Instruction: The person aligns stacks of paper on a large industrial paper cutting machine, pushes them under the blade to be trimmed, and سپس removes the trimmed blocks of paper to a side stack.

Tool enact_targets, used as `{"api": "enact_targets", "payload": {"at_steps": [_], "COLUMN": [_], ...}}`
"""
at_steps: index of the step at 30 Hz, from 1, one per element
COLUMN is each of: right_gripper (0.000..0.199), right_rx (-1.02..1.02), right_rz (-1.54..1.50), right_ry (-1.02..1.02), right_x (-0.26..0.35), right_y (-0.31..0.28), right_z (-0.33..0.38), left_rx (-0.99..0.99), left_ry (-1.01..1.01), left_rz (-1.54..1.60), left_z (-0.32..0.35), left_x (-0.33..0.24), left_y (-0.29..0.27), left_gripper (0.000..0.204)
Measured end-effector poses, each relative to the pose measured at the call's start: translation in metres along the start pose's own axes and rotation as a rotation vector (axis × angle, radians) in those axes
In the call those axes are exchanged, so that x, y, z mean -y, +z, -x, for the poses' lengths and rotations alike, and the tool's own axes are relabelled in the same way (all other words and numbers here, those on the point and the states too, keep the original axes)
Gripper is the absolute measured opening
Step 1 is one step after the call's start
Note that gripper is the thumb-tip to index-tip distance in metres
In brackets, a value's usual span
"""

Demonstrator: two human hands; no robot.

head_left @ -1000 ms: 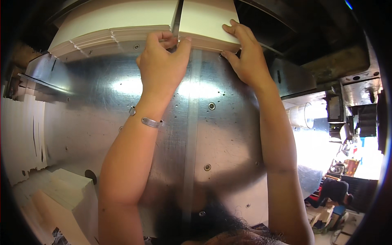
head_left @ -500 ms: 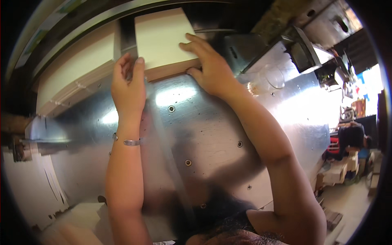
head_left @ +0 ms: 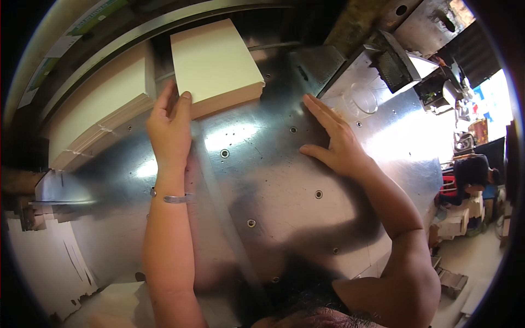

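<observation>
A thick stack of cream paper (head_left: 216, 60) lies at the far side of the metal table (head_left: 284, 180). My left hand (head_left: 170, 124) is at its near left corner, thumb up against the edge and fingers apart. Those fingers reach into the gap between this stack and a longer, lower paper stack (head_left: 104, 101) on the left, and are partly hidden there. My right hand (head_left: 340, 141) hovers over the table to the right of the cream stack, apart from it. Its fingers are stretched out and nothing is in them.
A clear round glass-like object (head_left: 362, 100) stands at the right, near a dark metal box-shaped part (head_left: 403, 64). A metal rail (head_left: 136, 41) runs along the back. Several ringed holes dot the table. Another person (head_left: 471, 176) is far off at the right.
My right hand has let go of the cream stack and moved right and nearer. The left hand stays by the stack's corner. The view has shifted slightly.
</observation>
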State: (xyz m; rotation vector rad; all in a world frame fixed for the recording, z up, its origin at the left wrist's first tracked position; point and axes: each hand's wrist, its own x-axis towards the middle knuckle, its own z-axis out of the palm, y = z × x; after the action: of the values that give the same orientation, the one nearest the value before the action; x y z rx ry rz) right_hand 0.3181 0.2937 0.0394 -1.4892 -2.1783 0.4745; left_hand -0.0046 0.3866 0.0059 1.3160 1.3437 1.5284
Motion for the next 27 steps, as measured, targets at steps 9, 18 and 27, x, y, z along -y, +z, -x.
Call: {"api": "enact_targets", "payload": {"at_steps": [9,18,27], "right_gripper": [0.086,0.089,0.084], "right_rx": [0.036,0.009,-0.126], "right_rz": [-0.063,-0.486,-0.672], "right_ry": [-0.025,-0.239,-0.277], "right_x": [-0.014,0.025,0.028], "right_y": [-0.013,0.044,0.052], "right_z": [-0.005,-0.028,-0.040], "left_rx": [0.071,0.080,0.170], "left_ry": [-0.123,-0.291,-0.184], "left_rz": [0.111,0.156,0.278], "left_z": [-0.001,0.001,-0.013], "left_x": [-0.011,-0.026,-0.016], "left_y": [0.000,0.009,0.050], "left_gripper": [0.050,0.054,0.052]}}
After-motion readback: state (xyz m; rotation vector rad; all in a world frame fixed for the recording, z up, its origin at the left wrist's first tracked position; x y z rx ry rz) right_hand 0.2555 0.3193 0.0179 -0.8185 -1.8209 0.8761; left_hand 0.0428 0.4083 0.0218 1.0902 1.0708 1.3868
